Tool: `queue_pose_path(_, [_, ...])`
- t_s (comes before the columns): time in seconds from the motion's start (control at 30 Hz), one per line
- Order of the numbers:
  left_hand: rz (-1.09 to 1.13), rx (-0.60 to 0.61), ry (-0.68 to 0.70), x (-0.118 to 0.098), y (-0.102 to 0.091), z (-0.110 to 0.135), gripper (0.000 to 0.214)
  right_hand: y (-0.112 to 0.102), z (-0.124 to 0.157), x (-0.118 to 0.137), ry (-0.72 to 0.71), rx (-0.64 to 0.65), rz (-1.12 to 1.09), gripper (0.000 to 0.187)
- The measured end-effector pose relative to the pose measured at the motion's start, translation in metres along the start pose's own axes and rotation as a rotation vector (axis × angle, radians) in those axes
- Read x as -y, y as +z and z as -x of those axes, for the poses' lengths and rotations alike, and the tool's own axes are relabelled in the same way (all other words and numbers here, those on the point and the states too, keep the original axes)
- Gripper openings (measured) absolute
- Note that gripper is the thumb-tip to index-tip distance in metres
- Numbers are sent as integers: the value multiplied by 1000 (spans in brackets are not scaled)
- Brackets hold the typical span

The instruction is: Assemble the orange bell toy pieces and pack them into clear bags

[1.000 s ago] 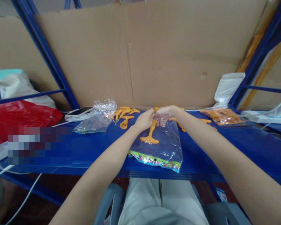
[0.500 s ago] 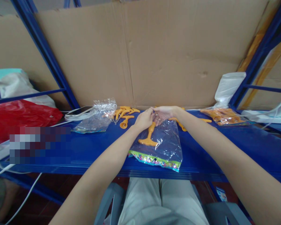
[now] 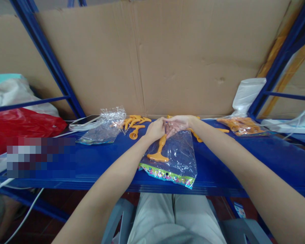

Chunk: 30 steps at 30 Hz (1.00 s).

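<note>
An orange T-shaped plastic piece [image 3: 161, 149] points its crossbar toward me, over a clear plastic bag [image 3: 180, 149] with a colourful printed strip. My right hand [image 3: 178, 124] is turned palm up, its fingers curled around the far end of that piece. Close against it, my left hand [image 3: 156, 129] is closed, fingertips meeting the right fingers. What the left fingers pinch is too small to make out. Left of my hands lie several more orange pieces [image 3: 134, 133], some with small metal chains. Others [image 3: 197, 135] lie partly hidden behind my right forearm.
A crumpled clear bag [image 3: 101, 132] and white cables [image 3: 83, 126] lie at the back left, near a red plastic bag [image 3: 25, 127]. At the right sits a clear bag of orange pieces [image 3: 244, 126]. Cardboard [image 3: 167, 61] backs the blue shelf [image 3: 96, 162].
The crossbar end of the orange piece has swung slightly left and toward me. Both hands stay together in nearly the same place, with a small shift of the fingers.
</note>
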<state>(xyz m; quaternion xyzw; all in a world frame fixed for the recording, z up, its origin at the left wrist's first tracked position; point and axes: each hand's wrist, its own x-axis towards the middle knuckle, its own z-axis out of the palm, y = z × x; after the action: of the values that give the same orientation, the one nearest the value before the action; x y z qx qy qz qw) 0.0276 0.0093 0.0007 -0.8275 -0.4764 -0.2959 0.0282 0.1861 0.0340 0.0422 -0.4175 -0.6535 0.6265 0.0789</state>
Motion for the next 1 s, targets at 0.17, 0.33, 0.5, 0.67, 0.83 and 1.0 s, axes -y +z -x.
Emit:
queue_pose_path(0.17, [-63,8,-11,0,-1,-1,15,-4,-2,-5,21,56,13,28])
queue_pose_path(0.33, [-59,-16,-26,6,2,-10,15,-3,-9,3,19,-32,108,16])
queue_pose_path(0.5, [128,-75,-15,14,12,-13,26,-9,-18,11,43,-198,171,17])
queue_pose_path(0.67, [133,0,-109,20,3,-11,42,-7,-20,10,-41,-393,246,16])
queue_pose_path(0.83, [34,484,-261,24,-27,-7,34,-5,-22,11,-12,-381,257,16])
queue_pose_path(1.0, [81,471,-312,22,-28,-3,33,-12,-28,14,32,-350,268,19])
